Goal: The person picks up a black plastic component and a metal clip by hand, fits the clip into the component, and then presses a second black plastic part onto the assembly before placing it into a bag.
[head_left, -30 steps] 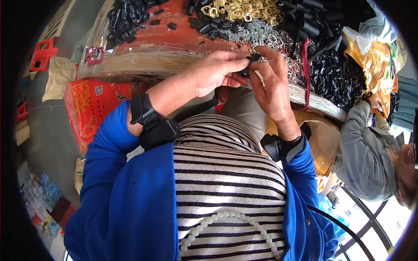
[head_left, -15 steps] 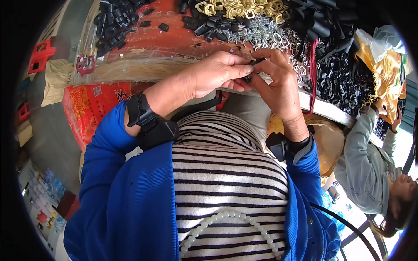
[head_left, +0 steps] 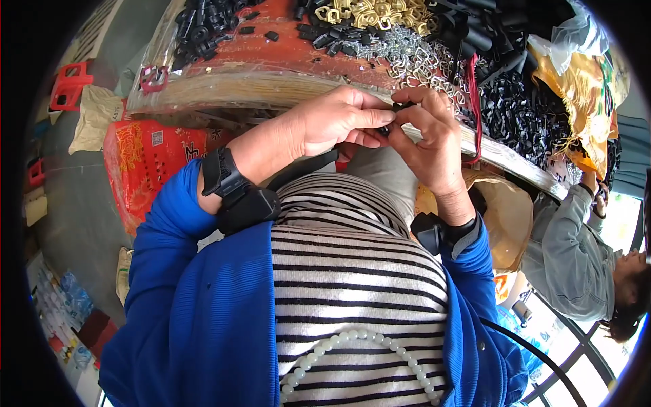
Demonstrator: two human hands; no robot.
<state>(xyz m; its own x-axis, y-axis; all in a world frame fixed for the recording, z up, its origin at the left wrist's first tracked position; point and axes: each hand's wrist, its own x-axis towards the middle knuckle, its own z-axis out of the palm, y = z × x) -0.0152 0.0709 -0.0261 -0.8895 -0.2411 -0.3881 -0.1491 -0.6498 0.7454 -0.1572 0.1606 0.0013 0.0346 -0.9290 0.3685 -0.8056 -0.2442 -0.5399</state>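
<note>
My left hand (head_left: 342, 121) and my right hand (head_left: 432, 139) meet at the near edge of the red table (head_left: 285, 55). Between their fingertips is a small black part (head_left: 384, 129), mostly covered by the fingers, so its exact kind cannot be made out. The left thumb presses on it from one side, while the right thumb and forefinger pinch it from the other. Past the hands lie a pile of silver metal rings (head_left: 420, 61), gold-coloured metal buckles (head_left: 383, 15) and loose small black pieces (head_left: 332, 39).
Black round parts (head_left: 203, 30) are heaped at the far left, beside a dark red plastic piece (head_left: 154, 79). To the right are a big heap of small black clips (head_left: 519, 112), a dark red strap (head_left: 472, 112) and a yellow sack (head_left: 576, 88). A co-worker (head_left: 576, 251) stands at right; a red bag (head_left: 152, 166) hangs left.
The view has shifted slightly, so the table's things sit a little differently in it. Both hands stay together on the small black part. The co-worker's hands have drawn closer together.
</note>
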